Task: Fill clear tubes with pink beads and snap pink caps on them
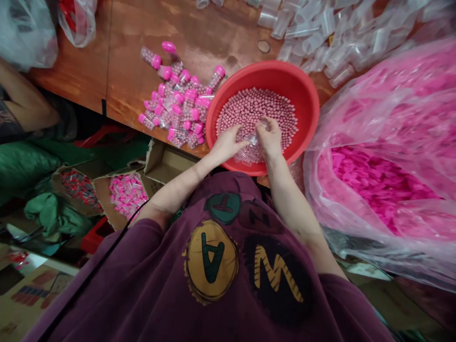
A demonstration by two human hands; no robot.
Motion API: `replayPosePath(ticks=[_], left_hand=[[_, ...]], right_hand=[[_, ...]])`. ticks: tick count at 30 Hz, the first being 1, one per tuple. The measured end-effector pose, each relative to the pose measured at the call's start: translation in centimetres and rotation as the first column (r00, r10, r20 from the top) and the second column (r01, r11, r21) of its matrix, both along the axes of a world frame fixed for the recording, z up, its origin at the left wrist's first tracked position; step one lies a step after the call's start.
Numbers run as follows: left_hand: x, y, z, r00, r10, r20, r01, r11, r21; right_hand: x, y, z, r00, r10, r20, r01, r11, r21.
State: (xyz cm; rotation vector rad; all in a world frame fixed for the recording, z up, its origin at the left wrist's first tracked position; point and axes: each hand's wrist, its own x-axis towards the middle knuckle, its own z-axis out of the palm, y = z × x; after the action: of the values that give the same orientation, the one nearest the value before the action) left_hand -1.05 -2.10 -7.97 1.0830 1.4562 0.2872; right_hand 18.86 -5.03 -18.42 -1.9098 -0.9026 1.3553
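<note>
Both of my hands are over the near side of a red plastic bowl [309, 102] filled with small pink beads [256, 105]. My left hand [228, 143] comes in from the left, thumb and fingers bent towards a small clear plastic piece [253, 139]. On its other side, my right hand [270, 138] has its fingers curled in and holds the piece. Its exact shape is partly hidden by the fingers. More clear plastic pieces [245, 156] lie on the beads below my hands, against the bowl's near wall.
Left of the bowl, bead-filled clear bottles [178, 107] with pink caps are heaped on the wooden table [131, 28]. Empty clear tubes [320, 28] lie at back right. A big bag [384, 190] of pink parts stands right. Cartons [126, 194] sit lower left; another person's arm [28, 102] shows left.
</note>
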Motion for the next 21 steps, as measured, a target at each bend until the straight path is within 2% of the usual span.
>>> replayPosePath(ticks=[2, 4, 6, 8, 11, 15, 18, 21], left_hand=[[2.3, -0.3, 0.6, 0.984, 0.146, 0.099, -0.119, 0.965, -0.234], [3.4, -0.2, 1.5, 0.941, 0.302, 0.152, -0.21, 0.874, -0.438], [3.5, 0.2, 2.3, 0.907, 0.39, 0.159, -0.246, 0.797, -0.552], [3.0, 0.8, 2.8, 0.902, 0.403, 0.153, -0.251, 0.78, -0.574], [1.6, 1.3, 2.4, 0.924, 0.357, 0.134, -0.256, 0.842, -0.475], [0.3, 0.6, 0.5, 0.943, 0.295, 0.153, -0.238, 0.92, -0.31], [0.8, -0.6, -1.0, 0.948, 0.197, 0.251, -0.152, 0.971, -0.186], [2.0, -1.5, -2.3, 0.973, 0.052, 0.226, -0.06, 0.998, 0.03]], right_hand=[[0.3, -0.9, 0.9, 0.979, -0.147, -0.139, 0.143, 0.989, -0.038], [0.0, -1.6, 2.0, 0.945, -0.247, -0.215, 0.238, 0.969, -0.07], [-0.6, -2.2, 2.7, 0.918, -0.303, -0.257, 0.296, 0.953, -0.065], [-1.0, -2.5, 2.9, 0.892, -0.355, -0.281, 0.348, 0.934, -0.076], [-0.6, -2.6, 2.6, 0.849, -0.45, -0.277, 0.443, 0.892, -0.092], [0.1, -1.4, 2.9, 0.795, -0.521, -0.311, 0.525, 0.848, -0.077], [-1.3, -0.1, 5.0, 0.745, -0.569, -0.349, 0.559, 0.818, -0.139], [-3.9, 0.8, 7.8, 0.637, -0.679, -0.365, 0.592, 0.734, -0.332]])
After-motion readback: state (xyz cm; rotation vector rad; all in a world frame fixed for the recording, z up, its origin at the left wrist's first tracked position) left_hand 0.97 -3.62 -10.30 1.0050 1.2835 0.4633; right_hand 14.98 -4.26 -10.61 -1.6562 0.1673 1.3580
